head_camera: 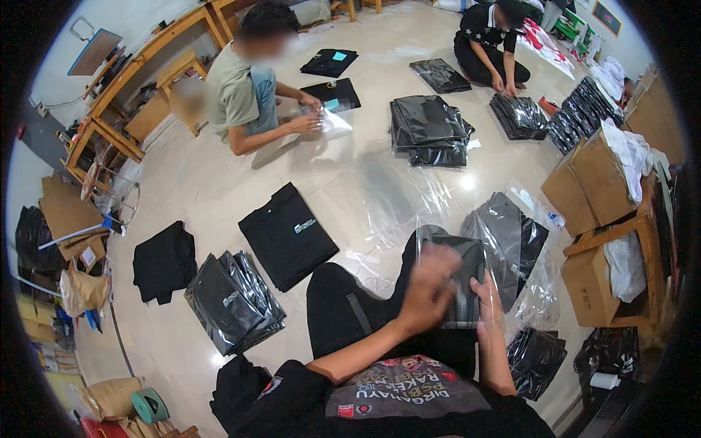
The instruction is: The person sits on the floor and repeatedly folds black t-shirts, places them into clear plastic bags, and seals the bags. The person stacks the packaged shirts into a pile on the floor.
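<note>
My right hand (489, 301) grips the side of a clear plastic bag (471, 309), its thumb on the near face. Dark cloth shows through the film; whether it lies inside or behind is hard to tell. Motion blurs my left hand (430, 290), which is over the bag's left side, so its finger contact is unclear. Just beyond and right of the bag lie black garments in clear film (495, 235). Left of my knees, folded black T-shirts (287, 235) with a small chest print are stacked. Bagged black garments (233, 306) lie nearer, beside another folded black garment (164, 261).
Loose clear bags (402, 202) lie ahead on the tiled floor. A crouching person (235, 104) handles a clear bag; another person (490, 49) sits by bagged stacks (517, 117). Cardboard boxes (594, 180) stand at right. More bagged garments (536, 361) lie by my right arm.
</note>
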Demonstrator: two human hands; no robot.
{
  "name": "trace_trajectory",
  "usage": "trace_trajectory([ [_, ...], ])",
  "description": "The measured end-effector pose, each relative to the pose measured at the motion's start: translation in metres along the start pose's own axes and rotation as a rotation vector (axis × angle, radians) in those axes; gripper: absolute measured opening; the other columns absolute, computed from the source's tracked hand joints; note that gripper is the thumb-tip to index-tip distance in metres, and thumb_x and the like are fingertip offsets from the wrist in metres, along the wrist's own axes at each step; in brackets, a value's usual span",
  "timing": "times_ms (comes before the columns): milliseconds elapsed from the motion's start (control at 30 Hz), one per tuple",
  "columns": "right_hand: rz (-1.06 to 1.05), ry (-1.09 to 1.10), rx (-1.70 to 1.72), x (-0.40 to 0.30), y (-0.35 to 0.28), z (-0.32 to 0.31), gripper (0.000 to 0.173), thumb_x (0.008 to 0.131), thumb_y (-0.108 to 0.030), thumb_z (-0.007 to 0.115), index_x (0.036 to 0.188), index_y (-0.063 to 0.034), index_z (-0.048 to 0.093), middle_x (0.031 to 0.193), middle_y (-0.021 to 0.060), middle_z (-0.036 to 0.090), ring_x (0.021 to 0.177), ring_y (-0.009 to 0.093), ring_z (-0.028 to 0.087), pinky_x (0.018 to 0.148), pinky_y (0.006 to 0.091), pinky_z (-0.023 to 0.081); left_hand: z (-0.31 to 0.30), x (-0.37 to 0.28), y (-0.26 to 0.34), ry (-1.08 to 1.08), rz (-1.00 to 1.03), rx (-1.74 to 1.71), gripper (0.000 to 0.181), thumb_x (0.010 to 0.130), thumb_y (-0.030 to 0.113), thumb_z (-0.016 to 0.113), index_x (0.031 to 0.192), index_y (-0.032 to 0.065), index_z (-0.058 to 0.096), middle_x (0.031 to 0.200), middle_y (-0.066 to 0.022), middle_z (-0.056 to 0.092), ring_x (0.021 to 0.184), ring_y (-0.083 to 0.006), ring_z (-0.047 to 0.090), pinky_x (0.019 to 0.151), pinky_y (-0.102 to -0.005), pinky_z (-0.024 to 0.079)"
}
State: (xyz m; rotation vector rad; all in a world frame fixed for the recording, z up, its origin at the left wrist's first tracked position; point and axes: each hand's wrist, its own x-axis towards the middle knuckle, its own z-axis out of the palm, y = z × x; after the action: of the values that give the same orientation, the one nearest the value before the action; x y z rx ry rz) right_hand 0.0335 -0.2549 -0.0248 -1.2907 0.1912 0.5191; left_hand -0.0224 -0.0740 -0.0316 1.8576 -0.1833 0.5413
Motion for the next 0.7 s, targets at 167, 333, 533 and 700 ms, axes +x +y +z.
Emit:
trace_trajectory([
  [167, -0.036, -0.045, 0.055, 0.014, -0.003, 0.014, 0.063, 0.097, -0.021, 0.069, 0.151, 0.0003, 0.047, 0.141, 0.0125, 0.060, 0.124, 0.024, 0.062, 0.109, 0.0364, 0.047, -0.014, -0.009, -0.022, 0.064, -1.209, -1.331, 0.052, 0.103, 0.036, 0.069, 0.136, -0.0029, 0.058, 0.127, -0.0163, 0.069, 0.116, -0.0254, 0.067, 0.107, -0.0422, 0.051],
  [333, -0.106, 0.157, -0.341, 0.041, 0.000, 0.011, 0.051, 0.099, -0.029, 0.070, 0.137, 0.0042, 0.059, 0.128, 0.0134, 0.068, 0.116, 0.020, 0.062, 0.102, 0.0337, 0.047, -0.021, -0.031, -0.023, -0.034, -1.125, -1.136, 0.042, 0.109, 0.038, 0.059, 0.131, 0.0020, 0.061, 0.117, -0.0088, 0.072, 0.107, -0.0172, 0.068, 0.093, -0.0329, 0.055],
  [533, 0.091, -0.121, -0.569, 0.022, 0.028, -0.012, 0.048, 0.093, -0.013, 0.077, 0.133, 0.0059, 0.061, 0.124, 0.0145, 0.071, 0.115, 0.019, 0.063, 0.101, 0.0339, 0.048, -0.045, -0.040, -0.015, -0.112, -1.161, -0.953, 0.026, 0.113, 0.034, 0.050, 0.111, 0.0096, 0.058, 0.085, 0.0053, 0.055, 0.065, -0.0050, 0.047, 0.058, -0.0226, 0.038],
  [700, -0.137, 0.209, -0.477, 0.064, 0.039, -0.004, 0.069, 0.093, -0.029, 0.081, 0.143, 0.0089, 0.050, 0.126, 0.0157, 0.066, 0.108, 0.027, 0.063, 0.100, 0.0376, 0.049, -0.042, -0.058, -0.015, -0.167, -1.117, -0.932, 0.030, 0.114, 0.037, 0.048, 0.109, 0.0097, 0.058, 0.088, 0.0053, 0.053, 0.075, -0.0056, 0.048, 0.069, -0.0240, 0.042],
])
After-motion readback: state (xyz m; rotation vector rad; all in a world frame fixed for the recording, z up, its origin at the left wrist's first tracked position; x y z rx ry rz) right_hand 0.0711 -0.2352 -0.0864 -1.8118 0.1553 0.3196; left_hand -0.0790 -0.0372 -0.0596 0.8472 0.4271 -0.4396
